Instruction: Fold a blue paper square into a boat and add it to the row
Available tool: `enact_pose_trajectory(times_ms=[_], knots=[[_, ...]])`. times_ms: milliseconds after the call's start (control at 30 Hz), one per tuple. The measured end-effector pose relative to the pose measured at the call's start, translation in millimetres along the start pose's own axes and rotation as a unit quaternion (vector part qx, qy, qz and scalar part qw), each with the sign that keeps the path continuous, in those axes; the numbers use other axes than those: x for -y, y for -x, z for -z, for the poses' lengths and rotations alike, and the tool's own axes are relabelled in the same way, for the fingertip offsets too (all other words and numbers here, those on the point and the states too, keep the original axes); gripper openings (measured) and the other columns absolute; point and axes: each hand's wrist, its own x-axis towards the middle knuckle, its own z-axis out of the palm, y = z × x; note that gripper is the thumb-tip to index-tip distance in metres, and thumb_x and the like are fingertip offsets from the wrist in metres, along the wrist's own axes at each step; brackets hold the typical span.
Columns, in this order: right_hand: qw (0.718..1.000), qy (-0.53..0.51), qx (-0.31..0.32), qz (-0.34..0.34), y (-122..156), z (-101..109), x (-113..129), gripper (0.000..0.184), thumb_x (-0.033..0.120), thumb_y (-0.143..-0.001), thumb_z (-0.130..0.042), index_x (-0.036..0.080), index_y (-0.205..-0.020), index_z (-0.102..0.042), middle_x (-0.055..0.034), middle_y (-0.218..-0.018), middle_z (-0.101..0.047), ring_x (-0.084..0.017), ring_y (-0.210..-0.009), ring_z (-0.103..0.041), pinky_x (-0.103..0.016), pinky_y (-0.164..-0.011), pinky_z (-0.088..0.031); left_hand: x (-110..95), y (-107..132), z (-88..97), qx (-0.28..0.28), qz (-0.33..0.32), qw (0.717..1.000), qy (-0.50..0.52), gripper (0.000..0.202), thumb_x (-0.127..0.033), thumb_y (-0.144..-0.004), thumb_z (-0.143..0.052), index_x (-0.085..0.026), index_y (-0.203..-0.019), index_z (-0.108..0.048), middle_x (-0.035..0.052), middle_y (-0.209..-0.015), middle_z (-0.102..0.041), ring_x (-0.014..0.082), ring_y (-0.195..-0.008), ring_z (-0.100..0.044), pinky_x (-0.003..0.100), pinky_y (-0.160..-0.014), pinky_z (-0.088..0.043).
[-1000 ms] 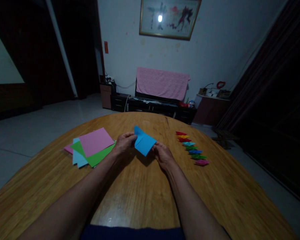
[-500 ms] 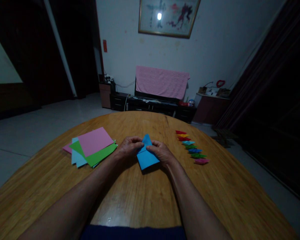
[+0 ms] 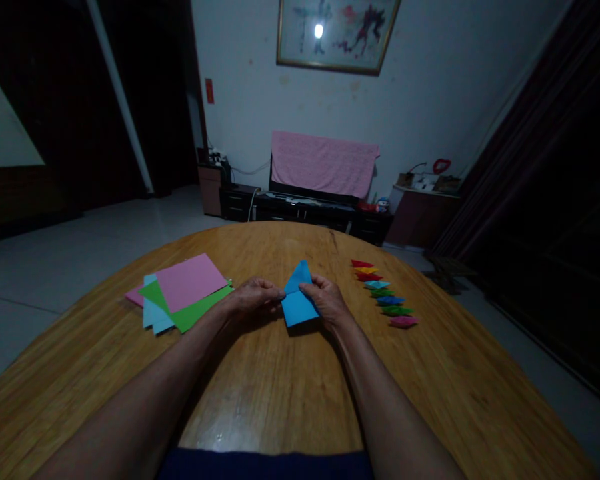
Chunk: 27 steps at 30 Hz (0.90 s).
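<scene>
The blue folded paper [image 3: 297, 308] has shifted slightly right, its point standing higher, held above the worktop [image 3: 280, 400] in a narrow pinching grip between the left hand [image 3: 254, 297] and right hand [image 3: 326, 300]. To its left lie stacked pink, green and light-blue sheets [image 3: 190, 287]; to its right, a row of small folded paper pieces [image 3: 383, 293].

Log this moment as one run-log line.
left hand: pinching folded blue paper | right hand: pinching same paper | nearby: coloured paper stack, folded paper row
</scene>
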Motion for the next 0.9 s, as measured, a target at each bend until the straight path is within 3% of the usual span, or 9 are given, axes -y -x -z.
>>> enact_pose_trajectory(times_ms=[133, 433, 600, 700, 800, 900], knots=[[1.000, 0.017, 0.018, 0.008, 1, -3, 1, 0.028, 0.025, -0.055, -0.075, 0.016, -0.081, -0.070, 0.0001, -0.069, -0.069, -0.012, -0.054, -0.056, -0.025, -0.053, -0.043, 3, -4, 8.3, 0.022, 0.003, 0.997, -0.067, 0.021, -0.030, -0.061, -0.076, -0.016, -0.050, -0.065, 0.0054, -0.048, -0.057, 0.0100, -0.040, -0.044, 0.022, -0.039, -0.031], [0.993, 0.102, 0.055, 0.015, 1, 0, 0, 0.033, 0.027, -0.058, -0.074, 0.016, -0.089, -0.070, -0.0017, -0.078, -0.069, -0.013, -0.063, -0.057, -0.025, -0.059, -0.044, 4, -7, 13.3, 0.026, 0.058, 0.994, -0.090, 0.016, -0.026, -0.063, -0.072, -0.013, -0.058, -0.064, 0.0019, -0.050, -0.054, 0.0084, -0.042, -0.044, 0.022, -0.042, -0.030], [0.991, 0.123, 0.032, 0.045, 1, -2, 4, 0.031, 0.029, -0.063, -0.067, 0.016, -0.091, -0.066, -0.0029, -0.081, -0.068, -0.016, -0.067, -0.059, -0.027, -0.061, -0.046, 3, -7, 12.9, 0.010, 0.080, 0.995, -0.063, 0.016, -0.024, -0.064, -0.069, -0.012, -0.060, -0.061, 0.0021, -0.049, -0.055, 0.0097, -0.044, -0.047, 0.023, -0.044, -0.031], [0.984, 0.148, 0.035, 0.089, 3, 2, 11, 0.033, 0.021, -0.064, -0.059, 0.019, -0.097, -0.065, -0.0064, -0.096, -0.068, -0.021, -0.086, -0.063, -0.031, -0.070, -0.049, 2, -7, 16.1, 0.004, 0.090, 0.996, -0.009, 0.015, -0.021, -0.065, -0.067, -0.011, -0.058, -0.058, 0.0018, -0.048, -0.052, 0.0093, -0.044, -0.045, 0.023, -0.046, -0.032], [0.953, 0.235, 0.114, 0.152, 5, 8, 19, 0.037, 0.010, -0.060, -0.051, 0.022, -0.092, -0.066, -0.0083, -0.134, -0.053, -0.027, -0.121, -0.051, -0.037, -0.087, -0.049, -1, -5, 21.1, 0.026, 0.111, 0.992, 0.051, 0.015, -0.019, -0.069, -0.063, -0.012, -0.058, -0.055, 0.0008, -0.048, -0.049, 0.0087, -0.045, -0.043, 0.023, -0.047, -0.033], [0.897, 0.355, 0.167, 0.204, 8, 7, 21, 0.052, 0.002, -0.056, -0.046, 0.024, -0.099, -0.066, -0.0060, -0.148, -0.037, -0.026, -0.136, -0.035, -0.046, -0.103, -0.038, -3, -5, 25.8, 0.044, 0.126, 0.988, 0.072, 0.016, -0.019, -0.071, -0.062, -0.013, -0.059, -0.053, 0.0008, -0.048, -0.047, 0.0087, -0.045, -0.042, 0.023, -0.046, -0.034]])
